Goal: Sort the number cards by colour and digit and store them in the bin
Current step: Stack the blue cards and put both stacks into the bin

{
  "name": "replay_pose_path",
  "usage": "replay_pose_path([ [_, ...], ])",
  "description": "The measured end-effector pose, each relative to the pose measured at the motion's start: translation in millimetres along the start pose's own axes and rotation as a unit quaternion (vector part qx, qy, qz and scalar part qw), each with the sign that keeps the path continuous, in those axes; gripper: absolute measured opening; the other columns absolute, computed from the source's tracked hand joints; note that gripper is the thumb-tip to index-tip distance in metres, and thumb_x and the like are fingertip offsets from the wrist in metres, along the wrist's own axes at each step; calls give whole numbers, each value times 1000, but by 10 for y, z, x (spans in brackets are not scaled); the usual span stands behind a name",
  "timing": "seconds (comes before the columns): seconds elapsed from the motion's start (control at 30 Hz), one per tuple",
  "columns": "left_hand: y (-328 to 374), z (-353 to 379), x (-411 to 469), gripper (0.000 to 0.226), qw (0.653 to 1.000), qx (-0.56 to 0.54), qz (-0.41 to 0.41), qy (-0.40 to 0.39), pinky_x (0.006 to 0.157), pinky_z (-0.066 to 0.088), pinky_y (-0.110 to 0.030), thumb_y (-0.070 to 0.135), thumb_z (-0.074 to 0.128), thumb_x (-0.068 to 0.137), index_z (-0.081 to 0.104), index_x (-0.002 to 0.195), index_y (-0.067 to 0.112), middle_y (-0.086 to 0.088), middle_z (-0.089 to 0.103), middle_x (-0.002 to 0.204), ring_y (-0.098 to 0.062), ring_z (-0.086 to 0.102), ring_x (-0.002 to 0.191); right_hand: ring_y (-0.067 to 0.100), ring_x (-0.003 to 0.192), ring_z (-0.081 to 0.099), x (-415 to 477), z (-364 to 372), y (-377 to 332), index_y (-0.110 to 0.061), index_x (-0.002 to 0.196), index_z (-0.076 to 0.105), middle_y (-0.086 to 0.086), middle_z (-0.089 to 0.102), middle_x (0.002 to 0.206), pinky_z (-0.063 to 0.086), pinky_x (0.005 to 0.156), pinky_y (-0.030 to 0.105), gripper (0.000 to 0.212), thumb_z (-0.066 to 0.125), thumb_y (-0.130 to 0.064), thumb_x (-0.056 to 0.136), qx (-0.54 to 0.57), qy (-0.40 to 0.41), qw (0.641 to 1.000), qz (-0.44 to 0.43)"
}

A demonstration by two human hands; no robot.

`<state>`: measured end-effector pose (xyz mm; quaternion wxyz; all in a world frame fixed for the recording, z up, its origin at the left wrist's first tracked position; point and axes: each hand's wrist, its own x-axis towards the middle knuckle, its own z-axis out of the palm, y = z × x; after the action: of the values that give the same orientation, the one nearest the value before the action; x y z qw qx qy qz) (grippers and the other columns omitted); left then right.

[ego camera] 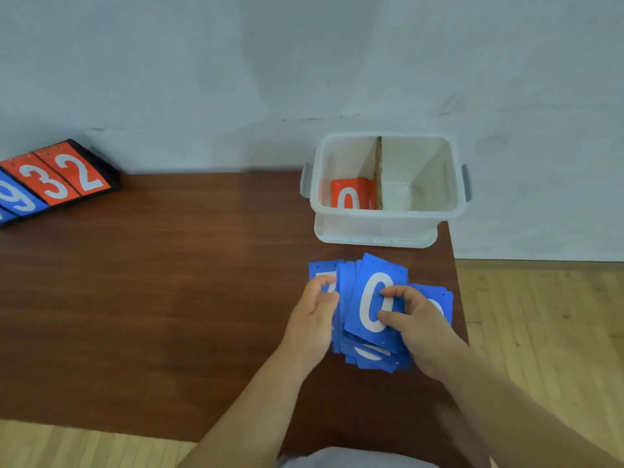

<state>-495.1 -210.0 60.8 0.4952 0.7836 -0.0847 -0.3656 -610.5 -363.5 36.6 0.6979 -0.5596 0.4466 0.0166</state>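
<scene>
Cutting the scoreboard [57, 179] off at the left edge, leaving only 9, 3 and 2 readable. Blocking part of the white 0 on the top blue card [369, 298] with the right hand [420, 327] pinching it. Burying the lower blue cards [368, 361], making their digits unreadable. Covering most of a 7 card [322, 271] with the left hand [314, 319], blurring its fingers and obscuring any grip. Concealing the lower half of the red card [351, 194] behind the front wall of the bin [388, 228].

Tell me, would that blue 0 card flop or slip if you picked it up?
Probably stiff: the 0 card lies tilted on the pile with straight edges and no sag. Likely light, since the right hand pinches it with just thumb and fingertips. It looks smooth, and the pile lies fanned unevenly, so it may slide easily.
</scene>
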Motion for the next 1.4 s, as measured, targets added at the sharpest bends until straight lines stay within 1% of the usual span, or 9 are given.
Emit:
replay_pose_path([
  [0.07, -86, -20, 220, 32, 992, 103, -17, 67, 71, 49, -27, 31, 52, 99, 51, 130, 39, 1, 60, 113, -15, 62, 93, 28, 92, 70, 9, -204, 18, -37, 103, 64, -4, 63, 114, 60, 81, 52, 33, 72, -9, 88, -58, 67, 996, -6],
  [0.13, -185, -25, 442, 48, 970, 202, -67, 116, 83, 53, -34, 36, 61, 92, 46, 138, 30, -1, 50, 129, -19, 58, 108, 41, 89, 69, 14, -405, 80, -41, 100, 62, -2, 65, 108, 59, 74, 59, 34, 72, -12, 86, -81, 120, 989, 2],
  [0.2, -219, 49, 609, 66, 952, 256, -115, 126, 95, 53, -44, 41, 68, 88, 38, 145, 28, -4, 41, 136, -29, 51, 121, 45, 87, 68, -4, -546, 128, -42, 99, 62, 3, 67, 102, 58, 69, 61, 34, 71, -12, 85, -92, 147, 985, 10],
  [0.4, -241, 393, 776, 101, 906, 381, -155, 100, 93, 53, -47, 41, 84, 78, 15, 151, 34, -5, 25, 142, -31, 33, 127, 31, 81, 71, 14, -726, 212, -36, 102, 62, -1, 66, 104, 60, 69, 54, 32, 71, -9, 88, -93, 166, 982, 19],
  [0.57, -330, 325, 743, 100, 925, 343, -137, 87, 69, 59, -34, 26, 85, 79, 16, 151, 36, -4, 31, 129, -23, 56, 98, 27, 83, 72, 92, -714, 227, -39, 102, 62, -1, 66, 108, 61, 71, 55, 34, 71, -10, 88, -64, 157, 985, 30],
  [0.67, -383, 257, 689, 98, 934, 323, -126, 83, 48, 42, -20, 21, 83, 83, 17, 154, 36, -4, 41, 125, -10, 53, 74, 25, 86, 72, 120, -667, 219, -37, 103, 63, -1, 65, 112, 62, 73, 53, 34, 71, -8, 87, -56, 154, 986, 27],
  [1.0, -548, -9, 539, 104, 940, 302, -106, 119, 72, 62, -35, 19, 82, 84, 11, 156, 41, 6, 62, 114, -16, 66, 95, 20, 87, 69, 77, -500, 169, -33, 106, 63, -2, 62, 113, 63, 70, 43, 31, 69, -7, 91, -69, 155, 985, 13],
  [1.2, -513, -434, 357, 91, 961, 209, -83, 159, 86, 59, -38, 15, 81, 83, 29, 152, 43, 6, 53, 138, -19, 62, 114, 22, 88, 68, 29, -278, 111, -36, 105, 63, -4, 61, 113, 63, 72, 46, 30, 70, -10, 91, -79, 153, 985, 9],
  [1.4, -375, -869, 56, 55, 989, -13, -42, 139, 71, 63, -36, 12, 89, 75, 62, 114, 39, 7, 67, 115, -9, 72, 87, 30, 100, 71, -28, 395, -118, -26, 108, 68, 6, 67, 121, 60, 76, 42, 33, 69, 2, 89, 102, 21, 994, 15],
])
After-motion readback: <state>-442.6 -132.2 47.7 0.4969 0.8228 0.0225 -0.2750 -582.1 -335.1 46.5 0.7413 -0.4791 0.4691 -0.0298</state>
